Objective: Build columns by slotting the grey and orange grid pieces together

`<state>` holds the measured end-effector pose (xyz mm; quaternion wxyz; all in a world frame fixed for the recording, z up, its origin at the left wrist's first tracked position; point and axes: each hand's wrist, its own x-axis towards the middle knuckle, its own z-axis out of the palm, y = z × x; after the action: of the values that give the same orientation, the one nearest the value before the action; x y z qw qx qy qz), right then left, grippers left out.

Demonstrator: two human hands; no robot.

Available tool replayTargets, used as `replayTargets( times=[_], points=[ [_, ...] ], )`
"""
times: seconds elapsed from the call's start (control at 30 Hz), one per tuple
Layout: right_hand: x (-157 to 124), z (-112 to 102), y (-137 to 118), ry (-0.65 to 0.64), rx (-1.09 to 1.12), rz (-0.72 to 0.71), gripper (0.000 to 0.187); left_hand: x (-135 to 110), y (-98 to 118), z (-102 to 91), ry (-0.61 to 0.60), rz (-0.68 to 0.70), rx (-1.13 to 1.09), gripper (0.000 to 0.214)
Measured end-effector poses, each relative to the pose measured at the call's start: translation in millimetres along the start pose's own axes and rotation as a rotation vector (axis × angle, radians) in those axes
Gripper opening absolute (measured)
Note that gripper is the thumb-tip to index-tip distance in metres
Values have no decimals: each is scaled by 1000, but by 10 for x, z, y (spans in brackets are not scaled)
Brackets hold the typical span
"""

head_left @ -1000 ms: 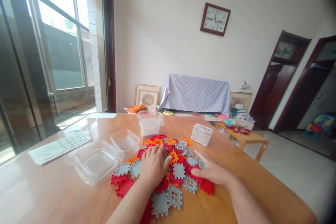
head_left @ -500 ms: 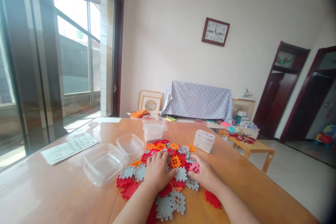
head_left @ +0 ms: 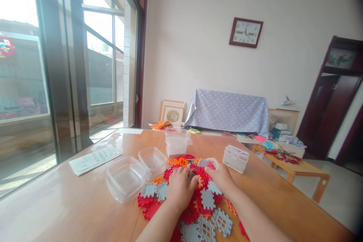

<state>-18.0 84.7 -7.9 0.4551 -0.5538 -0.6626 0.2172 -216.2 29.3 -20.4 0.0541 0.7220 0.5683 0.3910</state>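
While notched tiles (head_left: 208, 199), red, grey and orange, some windowed, lie heaped on the table (head_left: 283, 200), two clear tubs (head_left: 126, 177) sit left, a container (head_left: 176, 146) just beyond, a lidded box (head_left: 235, 160) right. Set apart, the left hand (head_left: 181, 188) covers the heap's middle, the right hand (head_left: 221, 176) its far right; whether either grips, I cannot tell.

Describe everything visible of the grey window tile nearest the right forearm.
The grey window tile looks like plastic: squarish, with square teeth along its edges and a four-pane opening through its middle. It lies about flat, turned askew, at the near edge of the tile pile, beside a second window tile; contact is unclear. Nothing holds it.
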Motion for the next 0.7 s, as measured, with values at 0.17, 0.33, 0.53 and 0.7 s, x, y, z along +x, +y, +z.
replayTargets(
  times=[0.17, 0.33, 0.53, 0.7],
  points=[
    [58, 252, -325, -44, 214, 65, 47, 56, -71, 22, 80, -63, -112, 41],
    [45, 265, -506, -214, 526, 117, 66, 79, -60, -11, 153, -94, -134, 50],
    [39, -134, -469, -211, 554, 119, 61, 36, 47, -81, 67, -65, -18, 62],
    [-120, -606, -234, -250, 370, 107, 56, -26, 160, -157, -77, 45, 98, 79]
  ],
)
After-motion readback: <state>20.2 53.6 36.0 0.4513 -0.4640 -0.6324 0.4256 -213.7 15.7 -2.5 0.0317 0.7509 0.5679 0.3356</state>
